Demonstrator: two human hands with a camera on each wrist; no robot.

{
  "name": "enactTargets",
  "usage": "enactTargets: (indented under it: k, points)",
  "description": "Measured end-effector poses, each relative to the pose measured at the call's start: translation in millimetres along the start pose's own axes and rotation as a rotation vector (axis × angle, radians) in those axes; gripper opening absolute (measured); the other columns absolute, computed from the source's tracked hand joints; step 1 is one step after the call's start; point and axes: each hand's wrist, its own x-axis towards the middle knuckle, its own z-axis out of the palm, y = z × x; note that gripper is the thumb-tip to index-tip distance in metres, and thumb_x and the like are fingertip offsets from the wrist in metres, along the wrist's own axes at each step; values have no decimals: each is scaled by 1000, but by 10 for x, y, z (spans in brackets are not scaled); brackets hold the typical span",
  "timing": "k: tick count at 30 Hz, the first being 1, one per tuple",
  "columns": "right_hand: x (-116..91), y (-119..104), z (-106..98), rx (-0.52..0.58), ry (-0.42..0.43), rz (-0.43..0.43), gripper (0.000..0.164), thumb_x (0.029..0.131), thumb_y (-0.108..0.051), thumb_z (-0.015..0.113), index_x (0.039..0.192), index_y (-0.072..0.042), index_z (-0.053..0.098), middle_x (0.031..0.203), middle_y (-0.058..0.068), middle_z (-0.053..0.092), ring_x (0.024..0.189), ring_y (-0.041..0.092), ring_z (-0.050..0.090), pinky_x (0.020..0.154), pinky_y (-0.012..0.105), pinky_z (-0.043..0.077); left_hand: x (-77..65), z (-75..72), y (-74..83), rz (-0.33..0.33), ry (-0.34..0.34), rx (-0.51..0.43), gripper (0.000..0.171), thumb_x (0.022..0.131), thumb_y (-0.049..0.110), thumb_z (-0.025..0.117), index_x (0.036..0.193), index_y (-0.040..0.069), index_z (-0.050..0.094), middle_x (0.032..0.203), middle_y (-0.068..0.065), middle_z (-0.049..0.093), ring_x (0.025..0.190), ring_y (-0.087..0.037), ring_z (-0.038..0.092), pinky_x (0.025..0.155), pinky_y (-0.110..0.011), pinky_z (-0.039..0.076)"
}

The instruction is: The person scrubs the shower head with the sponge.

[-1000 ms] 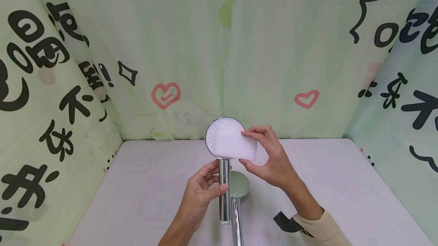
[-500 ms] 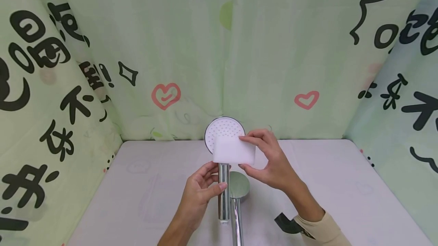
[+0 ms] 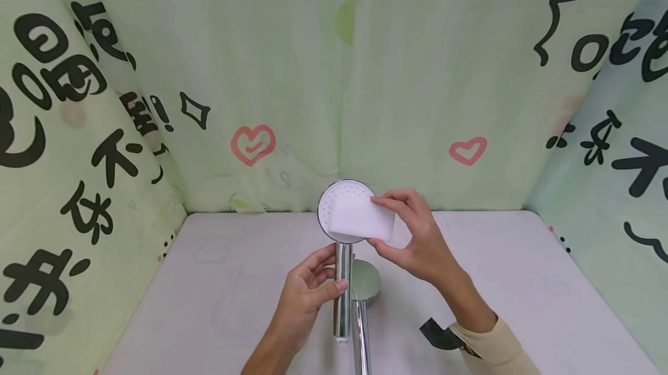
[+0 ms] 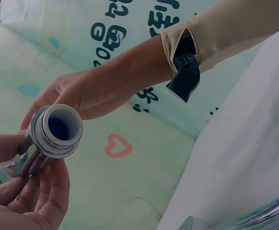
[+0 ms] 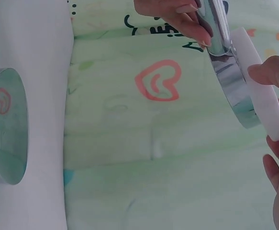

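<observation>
My left hand (image 3: pixel 305 297) grips the chrome handle of a shower head (image 3: pixel 341 190), held upright above the white table. Its round white face with small nozzles turns toward the head camera. My right hand (image 3: pixel 425 241) pinches a white sponge (image 3: pixel 362 219) between thumb and fingers, against that face, hiding its lower right part. In the right wrist view, the sponge (image 5: pixel 263 96) lies flat along the face's side. The left wrist view shows the open threaded end of the handle (image 4: pixel 60 132), blue inside.
Behind the handle lies a second chrome piece (image 3: pixel 365 282) with a round mirror-like disc and a long stem, on the white table (image 3: pixel 250 305). Green printed curtains (image 3: pixel 292 73) close in the back and both sides. A black strap (image 3: pixel 438 334) hangs from the right sleeve.
The sponge moves down over the face to the top of the handle, then back up, now slightly tilted. The shower head shifts slightly right. The left hand keeps its grip.
</observation>
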Motion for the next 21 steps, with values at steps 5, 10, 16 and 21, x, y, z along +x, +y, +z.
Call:
enactTargets:
  k: [5,10,16,21]
  points:
    - [30,5,-16,0,3,-1,66,71,-15,88,132,-9,65,127,11,55,122,26,46,95,16,45,-6,3,-15,3,-9,-3,63,87,-1,74,145,4,50,134,-16,60,104,-22,60,82,-23,55]
    - [58,10,-29,1,6,-5,66,71,-16,88,132,-7,64,127,12,55,122,27,46,96,16,44,-16,7,-24,5,-15,-12,64,87,-1,75,145,4,50,133,-15,59,104,-21,60,83,-24,55]
    - [84,15,-38,2,6,2,65,71,-15,88,132,-7,64,127,12,55,123,26,46,96,17,44,-31,12,-24,10,-13,-16,64,86,-2,75,145,2,50,132,-14,59,105,-20,60,85,-24,55]
    - [107,14,-50,4,3,8,64,72,-15,87,131,-7,64,127,12,55,122,25,46,92,17,46,-39,8,-35,10,-18,-9,65,86,-1,75,145,0,49,130,-13,59,105,-20,60,86,-24,54]
